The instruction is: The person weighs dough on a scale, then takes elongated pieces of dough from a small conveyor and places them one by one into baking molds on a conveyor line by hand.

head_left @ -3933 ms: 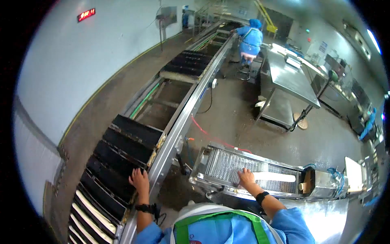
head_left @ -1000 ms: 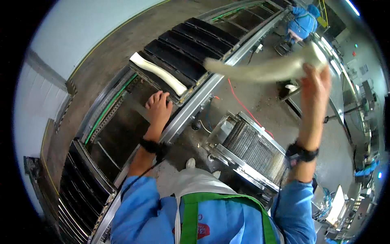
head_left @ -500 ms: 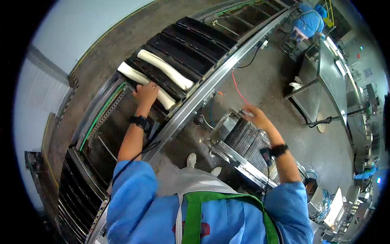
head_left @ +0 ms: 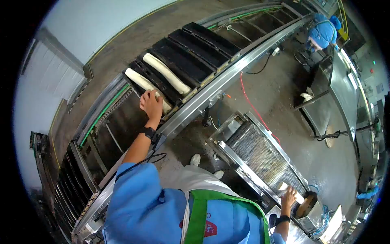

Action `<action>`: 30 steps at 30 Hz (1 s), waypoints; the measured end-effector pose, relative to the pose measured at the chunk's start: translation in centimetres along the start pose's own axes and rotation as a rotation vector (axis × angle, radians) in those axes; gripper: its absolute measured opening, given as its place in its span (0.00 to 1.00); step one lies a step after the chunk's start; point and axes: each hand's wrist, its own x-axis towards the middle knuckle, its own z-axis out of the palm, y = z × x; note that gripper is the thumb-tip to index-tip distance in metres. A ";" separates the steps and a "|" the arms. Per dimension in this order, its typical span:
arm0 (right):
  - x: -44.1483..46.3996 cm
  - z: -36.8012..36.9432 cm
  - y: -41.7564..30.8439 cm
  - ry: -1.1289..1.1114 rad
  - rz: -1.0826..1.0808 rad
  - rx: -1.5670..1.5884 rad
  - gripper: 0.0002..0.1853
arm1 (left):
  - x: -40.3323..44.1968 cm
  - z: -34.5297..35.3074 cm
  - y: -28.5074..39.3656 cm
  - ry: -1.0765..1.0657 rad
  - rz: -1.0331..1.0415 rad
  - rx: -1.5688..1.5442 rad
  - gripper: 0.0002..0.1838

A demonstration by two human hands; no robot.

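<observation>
Two long pale dough rolls lie side by side in black tins on the tin conveyor. The nearer dough roll [head_left: 140, 79] is partly covered at its lower end by my left hand [head_left: 151, 106], whose bent fingers curl over it. Beside it, the second dough roll [head_left: 166, 74] lies untouched. Down at the right, my right hand [head_left: 289, 197] has its fingers wrapped round another dough roll [head_left: 282, 186] at the low end of the metal mesh belt [head_left: 260, 150]. Both ends of that roll show past the fingers.
More black tins [head_left: 185, 57] continue up the curved conveyor, bounded by a steel rail [head_left: 227, 77]. A metal box [head_left: 313, 211] stands at the mesh belt's end. A steel table [head_left: 343, 85] is at right, and a co-worker [head_left: 323, 33] in blue bends farther back. A red hose [head_left: 254, 105] hangs between.
My right hand has moved down and right from the mesh belt's upper end and now grips a dough roll. My left hand stays on the nearer roll, fingers shifted slightly. The view has shifted.
</observation>
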 end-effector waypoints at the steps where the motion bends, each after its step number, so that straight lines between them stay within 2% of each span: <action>1: 0.2 -0.1 -1.1 0.072 -0.073 0.019 0.29 | 0.1 0.0 0.3 -0.008 0.012 0.001 0.13; 4: 2.9 -0.1 -3.4 0.216 -0.377 0.089 0.21 | -0.5 0.4 1.3 0.011 0.056 -0.014 0.12; 6: 5.7 0.9 -3.4 0.294 -0.450 0.172 0.22 | -1.1 0.8 2.2 -0.007 0.081 0.032 0.11; 7: 6.8 0.1 -2.7 0.267 -0.326 0.304 0.22 | -1.4 1.3 2.3 -0.054 0.067 -0.007 0.09; 8: 6.8 -4.2 -3.1 0.233 -0.200 0.434 0.23 | -1.3 1.3 2.7 -0.050 0.066 -0.018 0.09; 10: 7.3 -10.2 -1.7 0.344 -0.182 0.612 0.24 | -1.3 0.8 3.2 -0.085 0.110 -0.038 0.08; 12: 5.0 -18.5 -3.7 0.743 -0.262 0.830 0.22 | -1.2 0.6 3.8 -0.097 0.111 -0.038 0.08; 14: 2.3 -26.5 -6.8 0.585 -0.263 1.349 0.23 | -1.1 0.6 4.1 -0.102 0.112 -0.035 0.09; 16: 2.0 -30.8 -10.3 0.695 -0.518 1.723 0.23 | -1.2 0.9 4.3 -0.115 0.112 -0.036 0.09; 18: 2.8 -34.8 -13.5 0.618 -0.481 1.759 0.18 | -1.4 0.9 4.3 -0.071 0.126 -0.058 0.08; 20: 4.8 -36.9 -18.0 0.529 -0.620 1.726 0.15 | -1.4 0.7 4.3 -0.027 0.141 -0.073 0.08; 21: 3.5 -38.8 -22.3 0.560 -0.657 1.671 0.13 | -1.5 0.6 4.4 -0.037 0.126 -0.077 0.08; 22: 4.7 -39.6 -25.4 0.384 -0.575 1.827 0.13 | -1.6 0.4 4.4 -0.044 0.111 -0.079 0.08; 23: 6.4 -39.6 -28.9 0.267 -0.771 1.971 0.13 | -1.5 0.3 4.5 -0.077 0.093 -0.086 0.08; 24: 7.6 -39.8 -32.1 0.179 -0.793 1.950 0.14 | -1.5 0.4 4.4 -0.075 0.095 -0.082 0.08; 26: 10.0 -38.7 -37.4 -0.162 -0.937 1.970 0.20 | -1.7 0.6 4.1 -0.051 0.128 -0.081 0.08; 28: 11.6 -36.1 -39.4 -0.449 -0.886 1.864 0.27 | -1.6 0.5 4.2 -0.056 0.125 -0.065 0.08; 29: 11.1 -35.1 -39.4 -0.335 -0.758 1.795 0.31 | -1.6 0.6 4.1 -0.051 0.119 -0.078 0.08; 30: 11.5 -33.6 -38.6 -0.333 -0.750 1.799 0.31 | -1.7 0.6 4.1 -0.049 0.112 -0.092 0.08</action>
